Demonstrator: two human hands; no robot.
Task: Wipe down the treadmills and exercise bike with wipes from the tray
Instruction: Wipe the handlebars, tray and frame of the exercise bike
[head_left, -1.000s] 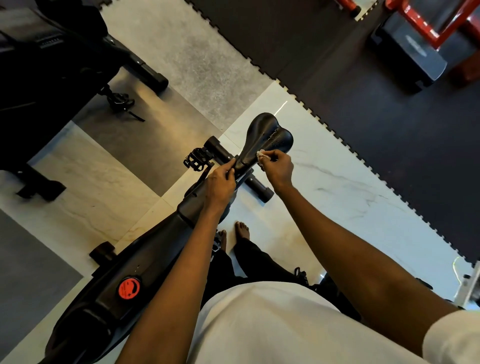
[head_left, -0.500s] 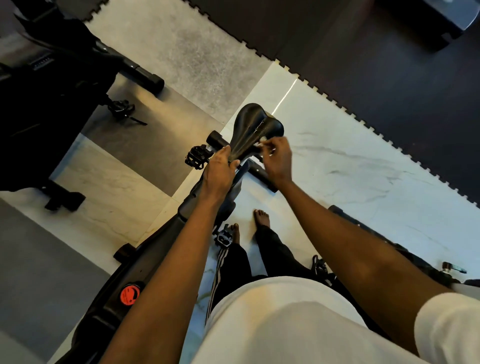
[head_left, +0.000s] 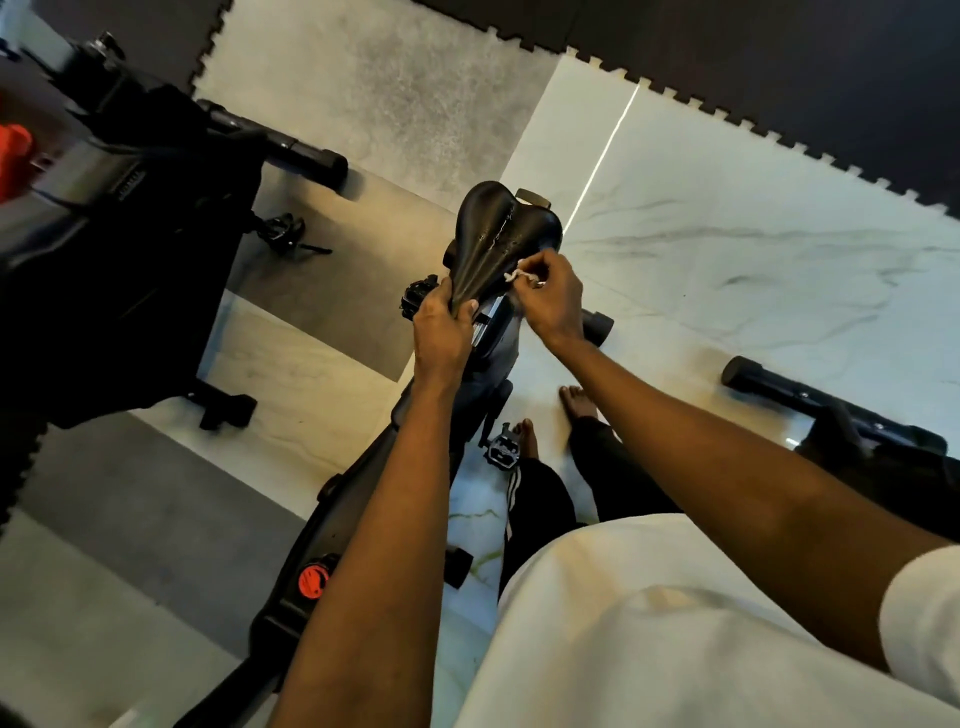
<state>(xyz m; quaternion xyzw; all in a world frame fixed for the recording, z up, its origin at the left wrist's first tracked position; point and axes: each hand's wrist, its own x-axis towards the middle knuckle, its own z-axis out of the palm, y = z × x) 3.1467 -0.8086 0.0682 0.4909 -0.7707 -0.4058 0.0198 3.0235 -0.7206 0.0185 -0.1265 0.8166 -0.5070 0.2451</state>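
Saddle (head_left: 501, 228): we are clasping its nose with our left hand (head_left: 441, 327), our right hand (head_left: 548, 299) fingers (head_left: 543, 262) pinching a wipe (head_left: 514, 275) against its side. We are judging the bike (head_left: 317, 530) part-wiped; treadmills unseen.

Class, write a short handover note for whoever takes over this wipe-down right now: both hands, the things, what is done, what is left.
Left hand: grips the narrow nose of the saddle.
Right hand: pinches a white wipe against the saddle's right side.
Exercise bike: in front of the person; tray not in view.
Done: saddle wiping under way; how much is clean cannot be told.
Left: finish the saddle, probably the rest of the bike, then the treadmills.
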